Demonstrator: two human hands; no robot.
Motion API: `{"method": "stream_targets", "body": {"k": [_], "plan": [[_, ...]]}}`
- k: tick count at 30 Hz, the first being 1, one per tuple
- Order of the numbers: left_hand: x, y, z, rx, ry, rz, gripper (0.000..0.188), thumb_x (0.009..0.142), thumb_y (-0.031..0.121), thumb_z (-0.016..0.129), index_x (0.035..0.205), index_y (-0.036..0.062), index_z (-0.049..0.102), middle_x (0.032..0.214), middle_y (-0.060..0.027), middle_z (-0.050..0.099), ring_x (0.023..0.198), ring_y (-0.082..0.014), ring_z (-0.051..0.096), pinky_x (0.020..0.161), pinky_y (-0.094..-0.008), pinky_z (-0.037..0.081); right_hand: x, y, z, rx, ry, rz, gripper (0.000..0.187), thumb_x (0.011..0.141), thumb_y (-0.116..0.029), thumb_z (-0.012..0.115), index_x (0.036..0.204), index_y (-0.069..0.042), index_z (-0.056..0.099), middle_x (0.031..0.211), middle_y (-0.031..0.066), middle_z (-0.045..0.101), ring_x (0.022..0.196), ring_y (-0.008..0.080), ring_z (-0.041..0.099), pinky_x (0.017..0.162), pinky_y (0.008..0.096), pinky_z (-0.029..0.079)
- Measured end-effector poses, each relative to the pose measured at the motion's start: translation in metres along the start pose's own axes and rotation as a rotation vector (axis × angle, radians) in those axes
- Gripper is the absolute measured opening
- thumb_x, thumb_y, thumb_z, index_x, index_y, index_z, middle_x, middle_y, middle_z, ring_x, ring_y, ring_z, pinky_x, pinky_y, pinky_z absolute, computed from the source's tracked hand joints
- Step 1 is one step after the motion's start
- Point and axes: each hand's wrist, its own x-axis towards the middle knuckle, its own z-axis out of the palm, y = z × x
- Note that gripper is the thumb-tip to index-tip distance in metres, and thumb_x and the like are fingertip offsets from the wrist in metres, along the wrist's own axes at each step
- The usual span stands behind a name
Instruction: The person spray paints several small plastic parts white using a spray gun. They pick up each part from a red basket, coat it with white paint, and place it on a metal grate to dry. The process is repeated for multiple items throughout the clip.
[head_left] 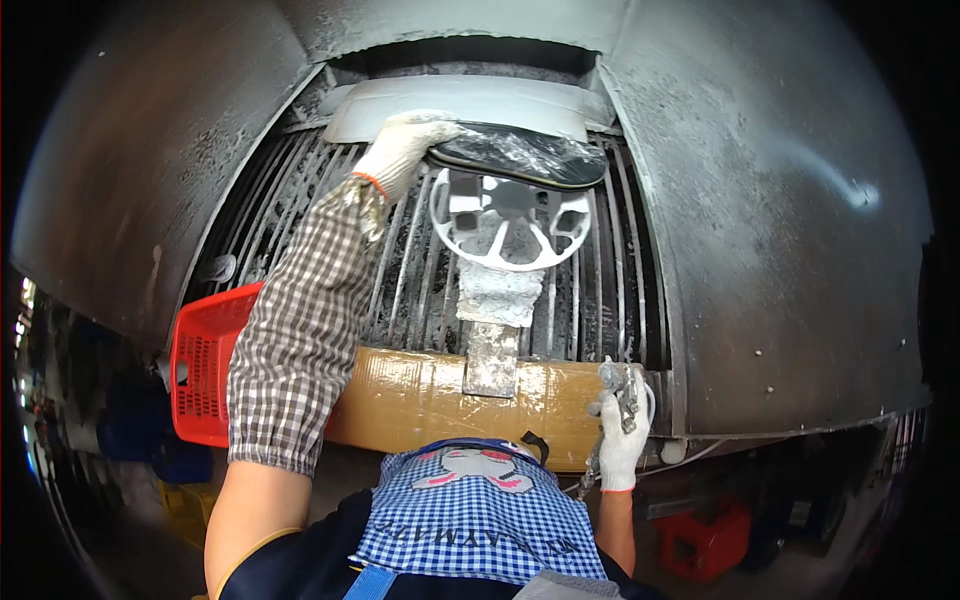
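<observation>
My left hand point(408, 145), in a white knitted glove with a checked sleeve behind it, reaches far forward and grips the left end of a long black panel point(525, 155) with rounded ends. White smears cover part of the panel's face. Just below and partly behind it is a white round spoked stand point(512, 245), on a crusted support block point(500, 295). My right hand point(622, 435), also gloved in white, is closed around a grey metal spray gun point(622, 390) low at the right, apart from the panel. A hose hangs beneath that hand.
Powder-dusted metal bars point(400, 270) form a grate inside a booth with dark side walls point(770, 220). A pale curved sheet point(350, 112) lies at the back. A red basket point(205, 370) sits at left, and a brown tape-wrapped ledge point(400, 395) runs along the front.
</observation>
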Motion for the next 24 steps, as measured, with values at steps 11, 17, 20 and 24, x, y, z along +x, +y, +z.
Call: {"method": "stream_targets", "body": {"k": [11, 17, 20, 24], "plan": [[0.031, -0.033, -0.013, 0.075, 0.082, 0.041, 0.023, 0.093, 0.012, 0.080, 0.112, -0.0018, 0.078, 0.103, -0.0101, 0.078, 0.091, -0.0148, 0.072, 0.083, -0.0282, 0.057, 0.002, -0.002, 0.002, -0.048, -0.003, -0.018, 0.063, 0.105, -0.014, 0.065, 0.160, 0.005, 0.041, 0.130, 0.0124, 0.065, 0.097, 0.0153, 0.067, 0.085, 0.0310, 0.058], [0.028, -0.039, -0.013, 0.125, 0.100, 0.024, 0.027, 0.094, 0.013, 0.080, 0.115, -0.0035, 0.077, 0.103, -0.0093, 0.078, 0.094, -0.0144, 0.071, 0.085, -0.0271, 0.056, 0.004, 0.004, 0.000, -0.062, -0.007, -0.039, 0.063, 0.105, -0.014, 0.064, 0.160, 0.005, 0.041, 0.127, 0.0120, 0.066, 0.091, 0.0143, 0.067, 0.082, 0.0303, 0.057], [0.022, -0.040, -0.012, 0.072, 0.118, -0.017, 0.030, 0.094, 0.016, 0.080, 0.117, -0.0034, 0.077, 0.103, -0.0089, 0.078, 0.092, -0.0136, 0.070, 0.080, -0.0266, 0.055, 0.005, 0.004, -0.001, -0.056, -0.009, -0.061, 0.061, 0.104, -0.012, 0.066, 0.158, 0.005, 0.044, 0.134, 0.0110, 0.059, 0.097, 0.0156, 0.066, 0.080, 0.0303, 0.060], [0.015, -0.040, -0.011, 0.099, 0.137, -0.014, 0.036, 0.094, 0.020, 0.080, 0.124, -0.0006, 0.076, 0.103, -0.0080, 0.078, 0.076, -0.0088, 0.066, 0.055, -0.0229, 0.047, 0.007, 0.003, -0.002, 0.014, -0.013, -0.046, 0.060, 0.103, -0.010, 0.068, 0.157, 0.005, 0.046, 0.134, 0.0108, 0.061, 0.096, 0.0148, 0.066, 0.080, 0.0297, 0.060]]}}
